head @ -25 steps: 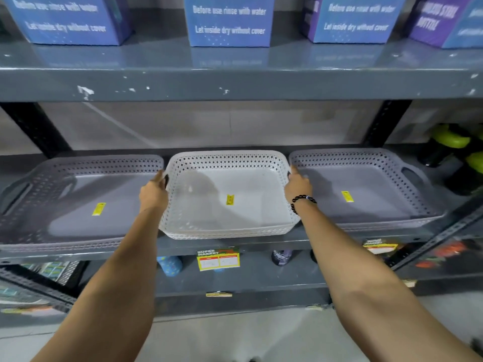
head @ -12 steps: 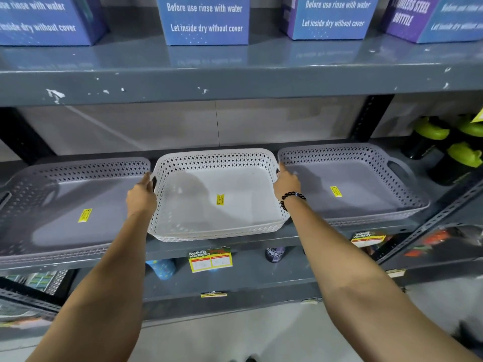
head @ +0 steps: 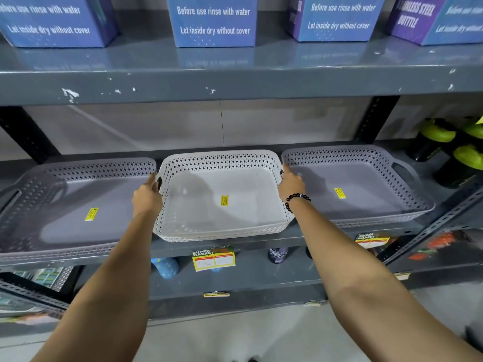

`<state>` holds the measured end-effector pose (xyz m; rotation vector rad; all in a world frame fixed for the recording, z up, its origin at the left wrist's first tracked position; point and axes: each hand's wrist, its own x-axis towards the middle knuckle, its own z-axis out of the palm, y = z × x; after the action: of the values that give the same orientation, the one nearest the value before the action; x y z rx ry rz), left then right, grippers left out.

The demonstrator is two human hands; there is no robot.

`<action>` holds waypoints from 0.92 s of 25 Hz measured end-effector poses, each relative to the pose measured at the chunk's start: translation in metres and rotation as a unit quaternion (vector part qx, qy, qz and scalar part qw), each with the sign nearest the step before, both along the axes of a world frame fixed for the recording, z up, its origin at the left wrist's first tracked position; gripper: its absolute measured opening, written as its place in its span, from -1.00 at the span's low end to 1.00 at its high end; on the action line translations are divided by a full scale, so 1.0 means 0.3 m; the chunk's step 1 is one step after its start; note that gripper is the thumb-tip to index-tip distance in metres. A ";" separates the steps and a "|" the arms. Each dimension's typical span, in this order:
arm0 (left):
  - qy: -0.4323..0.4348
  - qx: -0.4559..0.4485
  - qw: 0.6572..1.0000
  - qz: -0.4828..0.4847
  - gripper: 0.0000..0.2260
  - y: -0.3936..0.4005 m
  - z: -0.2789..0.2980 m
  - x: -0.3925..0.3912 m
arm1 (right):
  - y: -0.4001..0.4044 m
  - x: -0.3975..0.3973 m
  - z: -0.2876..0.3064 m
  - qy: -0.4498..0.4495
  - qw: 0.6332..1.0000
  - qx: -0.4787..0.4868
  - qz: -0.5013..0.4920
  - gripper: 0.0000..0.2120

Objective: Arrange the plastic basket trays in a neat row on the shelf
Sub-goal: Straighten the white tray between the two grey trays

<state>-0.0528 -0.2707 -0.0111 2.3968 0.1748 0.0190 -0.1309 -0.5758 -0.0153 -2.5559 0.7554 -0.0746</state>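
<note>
White basket tray [head: 222,202] held at both side handles, middle shelf [head: 235,242].
Left hand [head: 147,198] and right hand [head: 291,185] each grasped a handle; grey trays [head: 73,205] [head: 358,186] flanked it.

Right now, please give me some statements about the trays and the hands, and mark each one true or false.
1. Three trays stand on the shelf. True.
2. The white tray is at the far right. False: it is in the middle.
3. Both hands hold the white tray's sides. True: left hand, right hand.
4. The right wrist is bare. False: it wears a bead bracelet.
5. Each tray has a yellow sticker. True.
</note>
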 end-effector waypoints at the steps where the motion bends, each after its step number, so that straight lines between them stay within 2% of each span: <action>1: -0.002 0.002 1.000 -0.002 -0.62 0.001 0.000 -0.001 | 0.002 0.001 0.001 0.003 1.000 -0.003 0.003 -0.39; 23: -0.001 0.002 1.000 -0.004 -0.63 -0.001 0.004 -0.007 | -0.014 0.009 -0.027 -0.007 1.000 -0.015 -0.004 -0.40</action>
<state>-0.0550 -0.2711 -0.0099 2.4020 0.1649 0.0180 -0.1284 -0.5799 -0.0235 -2.5776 0.7640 -0.1067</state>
